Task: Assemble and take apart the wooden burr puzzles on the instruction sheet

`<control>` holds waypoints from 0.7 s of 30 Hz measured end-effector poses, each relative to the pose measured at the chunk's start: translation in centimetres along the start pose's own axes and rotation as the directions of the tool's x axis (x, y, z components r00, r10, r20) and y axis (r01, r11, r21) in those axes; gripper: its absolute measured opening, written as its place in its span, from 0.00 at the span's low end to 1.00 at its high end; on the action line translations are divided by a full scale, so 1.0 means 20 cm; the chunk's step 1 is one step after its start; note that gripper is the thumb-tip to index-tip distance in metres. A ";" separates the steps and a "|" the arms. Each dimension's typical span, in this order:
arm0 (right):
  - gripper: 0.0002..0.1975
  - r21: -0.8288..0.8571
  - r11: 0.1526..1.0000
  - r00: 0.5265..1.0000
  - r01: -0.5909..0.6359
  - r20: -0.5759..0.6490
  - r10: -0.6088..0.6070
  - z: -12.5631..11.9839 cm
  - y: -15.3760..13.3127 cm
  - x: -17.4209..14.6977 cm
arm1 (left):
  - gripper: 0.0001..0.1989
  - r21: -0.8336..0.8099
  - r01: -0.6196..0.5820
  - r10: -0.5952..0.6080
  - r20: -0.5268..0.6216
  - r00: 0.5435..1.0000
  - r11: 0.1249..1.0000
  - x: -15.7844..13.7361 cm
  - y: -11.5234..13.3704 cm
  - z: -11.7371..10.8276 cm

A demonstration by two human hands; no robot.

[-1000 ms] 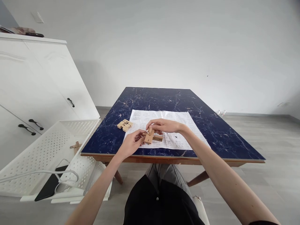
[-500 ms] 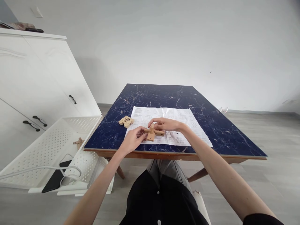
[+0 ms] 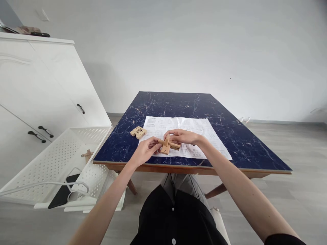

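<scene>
Between my two hands is a wooden interlocking puzzle (image 3: 166,148) with arms pointing several ways, held above the near part of a printed paper sheet (image 3: 201,131). The fingers of my left hand (image 3: 146,149) pinch its left arm. My right hand (image 3: 184,136) grips it from behind and the right, with the fingertips curled over its upright piece and partly hidden. To the left, at the sheet's edge, lies a second group of notched wooden blocks (image 3: 138,132), which neither hand touches.
The dark blue marbled table (image 3: 176,103) has a wooden front edge close to my body. On the left stand a white perforated basket (image 3: 51,163) with a wooden piece (image 3: 87,155) inside and a white cabinet (image 3: 51,81). A pale wall rises behind.
The puzzle has turned slightly in my hands, its right arm now angled more downward. My right hand has shifted a little to the right. The view has moved slightly.
</scene>
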State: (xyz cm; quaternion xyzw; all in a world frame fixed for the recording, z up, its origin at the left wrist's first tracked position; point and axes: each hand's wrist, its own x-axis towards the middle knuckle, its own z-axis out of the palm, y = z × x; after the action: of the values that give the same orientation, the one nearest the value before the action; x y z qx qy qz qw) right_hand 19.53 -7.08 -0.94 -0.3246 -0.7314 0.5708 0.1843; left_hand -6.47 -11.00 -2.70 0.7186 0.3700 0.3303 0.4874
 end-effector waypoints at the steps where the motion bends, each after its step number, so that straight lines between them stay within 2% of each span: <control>1: 0.19 0.014 1.000 1.000 0.004 0.003 -0.004 0.00 0.00 -0.01 | 0.20 -0.004 0.000 0.000 0.002 1.000 1.000 0.00 0.00 0.00; 14: 0.21 0.195 0.981 1.000 0.022 -0.020 -0.018 0.05 -0.03 -0.08 | 0.19 -0.039 0.004 -0.003 0.027 1.000 0.999 -0.01 0.02 -0.01; 17: 0.21 0.214 0.976 0.996 0.028 -0.086 -0.009 0.06 -0.03 -0.10 | 0.19 -0.040 0.001 0.000 0.013 1.000 0.999 -0.01 0.02 -0.01; 21: 0.20 0.240 0.970 0.963 0.040 -0.268 0.027 -0.01 -0.02 -0.19 | 0.21 -0.044 -0.009 0.008 -0.033 0.999 0.999 -0.02 0.01 -0.01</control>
State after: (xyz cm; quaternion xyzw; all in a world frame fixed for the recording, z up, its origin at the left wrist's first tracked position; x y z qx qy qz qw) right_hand 22.22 -9.65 -0.09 -0.3719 -0.6250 0.6060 0.3223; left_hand -6.90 -11.29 -2.55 0.7037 0.3674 0.3522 0.4958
